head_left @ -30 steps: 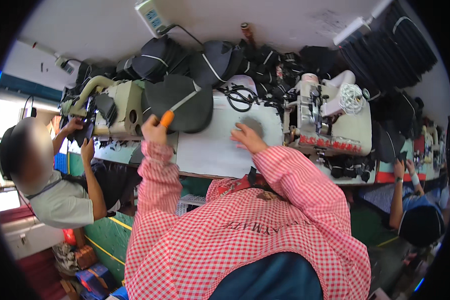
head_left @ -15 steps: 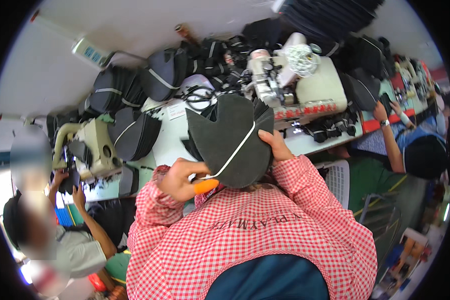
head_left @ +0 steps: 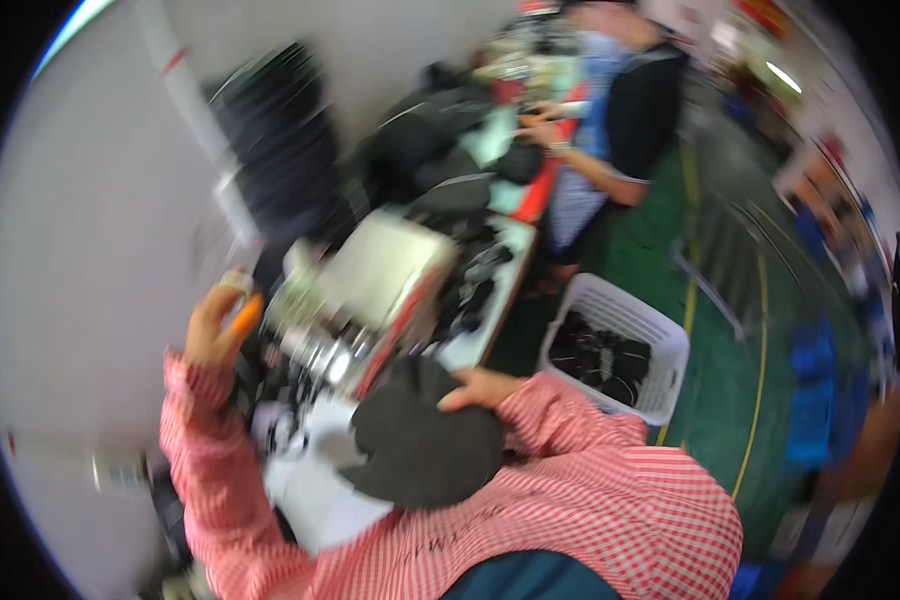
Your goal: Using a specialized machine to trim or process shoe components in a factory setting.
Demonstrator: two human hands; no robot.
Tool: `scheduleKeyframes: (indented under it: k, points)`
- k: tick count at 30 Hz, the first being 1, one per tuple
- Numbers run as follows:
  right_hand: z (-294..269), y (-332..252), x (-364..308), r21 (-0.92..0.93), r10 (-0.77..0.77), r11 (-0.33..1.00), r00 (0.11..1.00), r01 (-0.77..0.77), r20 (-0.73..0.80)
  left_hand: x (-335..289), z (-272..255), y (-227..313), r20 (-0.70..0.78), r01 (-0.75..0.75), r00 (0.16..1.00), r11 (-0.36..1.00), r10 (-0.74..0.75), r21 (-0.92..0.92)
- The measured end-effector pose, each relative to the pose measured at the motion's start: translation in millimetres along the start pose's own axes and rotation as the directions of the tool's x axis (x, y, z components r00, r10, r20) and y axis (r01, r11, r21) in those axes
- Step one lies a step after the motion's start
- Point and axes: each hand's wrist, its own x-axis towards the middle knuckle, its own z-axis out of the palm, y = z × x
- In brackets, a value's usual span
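Note:
My right hand [head_left: 482,388] grips a stack of dark grey, rounded fabric pieces [head_left: 425,440] with a notched edge, thumb on top. The stack sits close to my chest, above the near end of the white worktable [head_left: 315,490]. No white band shows across its upper face. My left hand [head_left: 220,325] is raised apart from the stack, left of the sewing machine [head_left: 380,270]. An orange cover [head_left: 247,315] is on one of its digits. Something pale is at its fingertips, too blurred to identify, and I cannot tell whether the fingers grip it.
A tall dark stack [head_left: 285,150] rises behind the machine. Dark bundles [head_left: 425,125] lie farther along the table. On the green floor to the right, a white plastic basket [head_left: 670,375] holds dark pieces. A co-worker [head_left: 610,130] handles something at the far end.
The view has swung to the right. My left hand has left the stack and gone up and left. The white band around the stack no longer shows. My right hand still holds the stack.

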Motion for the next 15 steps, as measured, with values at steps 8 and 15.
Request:
scheduleKeyframes:
  k: [8,15]
  points:
    - [-49.7,34.8,-42.9,0.382,-0.075,0.920,0.995,0.092,-0.059,6.9,51.6,28.2,0.237,0.077,0.959,0.945,-0.158,0.318]
    - [-80.3,169.6,34.7,0.032,0.234,0.963,0.777,-0.266,-0.584,-53.1,127.7,70.4,-0.193,-0.014,0.925,0.539,0.326,0.842]
